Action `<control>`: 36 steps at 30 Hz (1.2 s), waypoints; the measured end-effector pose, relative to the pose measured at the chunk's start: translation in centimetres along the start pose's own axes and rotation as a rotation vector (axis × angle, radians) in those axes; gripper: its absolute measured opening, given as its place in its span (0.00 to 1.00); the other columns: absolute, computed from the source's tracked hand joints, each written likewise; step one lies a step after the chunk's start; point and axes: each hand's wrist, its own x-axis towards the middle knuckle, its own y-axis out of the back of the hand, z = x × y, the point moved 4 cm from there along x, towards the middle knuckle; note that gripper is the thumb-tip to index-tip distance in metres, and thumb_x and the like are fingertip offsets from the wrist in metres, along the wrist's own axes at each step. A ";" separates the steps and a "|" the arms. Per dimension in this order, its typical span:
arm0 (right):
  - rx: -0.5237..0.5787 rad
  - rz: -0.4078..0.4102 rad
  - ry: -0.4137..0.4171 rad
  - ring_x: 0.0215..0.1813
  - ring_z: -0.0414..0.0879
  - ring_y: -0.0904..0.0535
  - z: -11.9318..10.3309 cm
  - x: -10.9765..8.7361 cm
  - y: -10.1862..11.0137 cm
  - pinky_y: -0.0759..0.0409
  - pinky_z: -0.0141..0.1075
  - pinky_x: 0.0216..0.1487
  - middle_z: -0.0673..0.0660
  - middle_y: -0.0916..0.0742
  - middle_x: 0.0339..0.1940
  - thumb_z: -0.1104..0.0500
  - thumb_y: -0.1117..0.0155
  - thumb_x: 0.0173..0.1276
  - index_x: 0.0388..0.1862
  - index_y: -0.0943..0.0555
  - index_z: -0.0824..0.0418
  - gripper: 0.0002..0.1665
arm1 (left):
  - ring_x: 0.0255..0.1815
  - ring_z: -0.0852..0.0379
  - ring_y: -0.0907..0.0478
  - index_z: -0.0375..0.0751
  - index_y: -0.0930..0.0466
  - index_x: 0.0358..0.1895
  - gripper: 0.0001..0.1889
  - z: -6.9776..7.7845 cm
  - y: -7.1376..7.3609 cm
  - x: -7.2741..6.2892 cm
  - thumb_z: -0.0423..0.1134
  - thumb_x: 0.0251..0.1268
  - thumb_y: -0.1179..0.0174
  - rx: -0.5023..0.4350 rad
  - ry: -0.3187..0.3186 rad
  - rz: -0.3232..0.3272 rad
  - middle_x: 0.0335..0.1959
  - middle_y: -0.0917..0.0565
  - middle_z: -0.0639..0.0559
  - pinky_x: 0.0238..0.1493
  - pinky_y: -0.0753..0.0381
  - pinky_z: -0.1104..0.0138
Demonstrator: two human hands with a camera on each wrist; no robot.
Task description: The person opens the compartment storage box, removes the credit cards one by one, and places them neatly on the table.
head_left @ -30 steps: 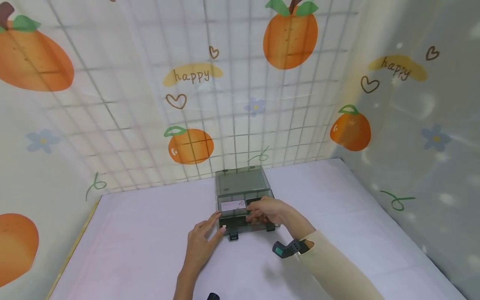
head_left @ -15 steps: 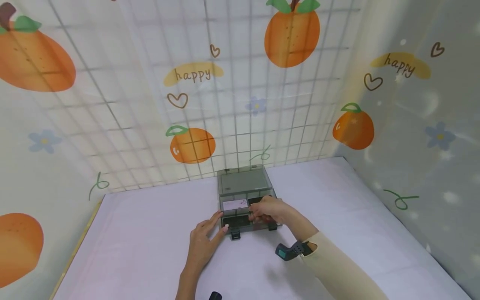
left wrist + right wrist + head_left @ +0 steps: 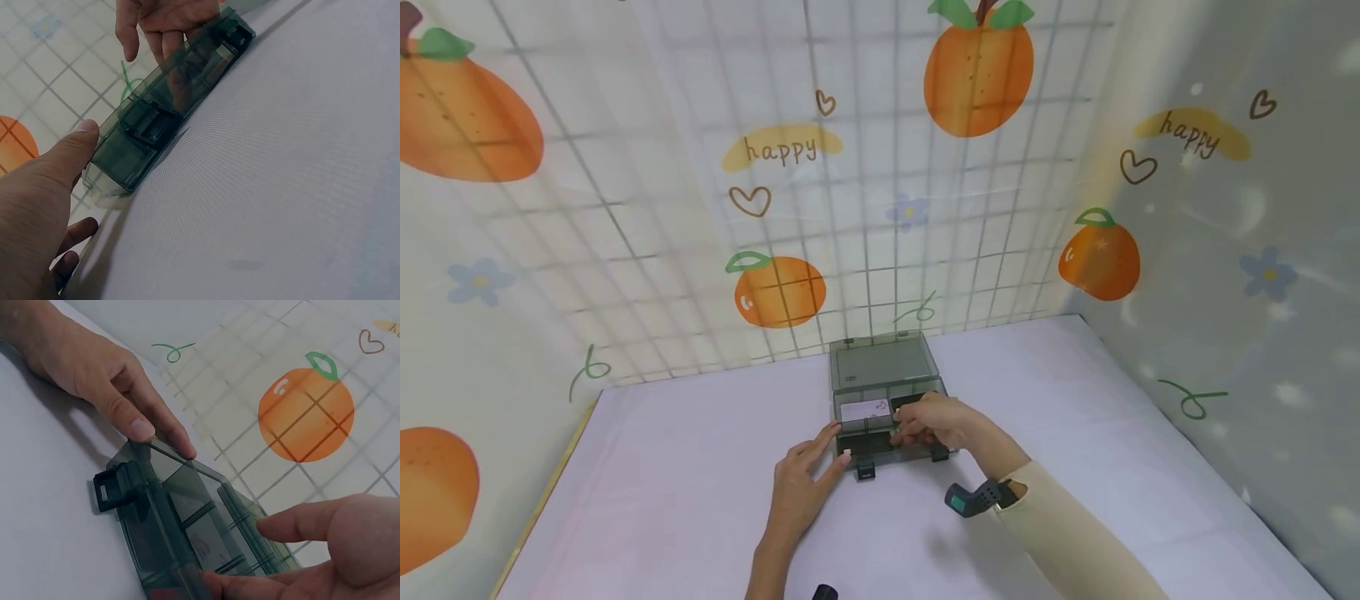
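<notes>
A translucent dark green compartment box (image 3: 883,367) stands on the table with its hinged lid tipped back. My left hand (image 3: 801,492) steadies the near left corner, thumb at the front rim and index finger along the side wall, as the right wrist view shows. My right hand (image 3: 932,419) reaches over the box, its lower fingers (image 3: 181,94) inside the front right compartment and seen through the wall. Whether they hold something I cannot tell. A white printed card (image 3: 864,410) lies in the back left compartment. A bit of red (image 3: 164,593) shows near the right fingers.
Two black latches hang from the front wall, the left latch (image 3: 866,472) nearer my left thumb. The white-covered table (image 3: 700,483) ends at a grid-patterned curtain (image 3: 647,208) with orange fruit prints, close behind the lid. A dark band with a device (image 3: 973,498) sits on the right wrist.
The head view shifts slightly and returns. Both hands and the box keep nearly the same places, with my right fingers still in the front right compartment.
</notes>
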 end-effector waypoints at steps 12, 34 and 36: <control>-0.092 0.032 0.006 0.27 0.45 0.27 -0.5 -0.5 -0.2 0.34 0.33 0.29 0.65 0.11 0.45 0.57 0.42 0.74 0.49 0.16 0.74 0.20 | 0.64 0.49 0.27 0.66 0.24 0.67 0.28 0.2 -0.1 -0.1 0.57 0.63 0.32 -0.008 0.058 -0.035 0.65 0.24 0.69 0.65 0.37 0.38; -0.031 0.025 0.005 0.36 0.49 0.16 -0.3 -0.3 -0.3 0.30 0.32 0.31 0.67 0.11 0.45 0.59 0.43 0.74 0.50 0.18 0.75 0.19 | 0.63 0.49 0.26 0.63 0.24 0.68 0.29 -0.2 -0.1 0.0 0.57 0.63 0.33 -0.011 0.023 -0.036 0.65 0.24 0.69 0.64 0.35 0.38; -0.045 0.027 0.001 0.35 0.48 0.17 -0.4 -0.4 -0.1 0.32 0.32 0.30 0.67 0.12 0.45 0.59 0.43 0.75 0.51 0.17 0.74 0.19 | 0.63 0.49 0.27 0.64 0.24 0.68 0.29 -0.2 0.0 0.0 0.58 0.63 0.33 -0.006 0.022 -0.035 0.65 0.25 0.70 0.64 0.36 0.38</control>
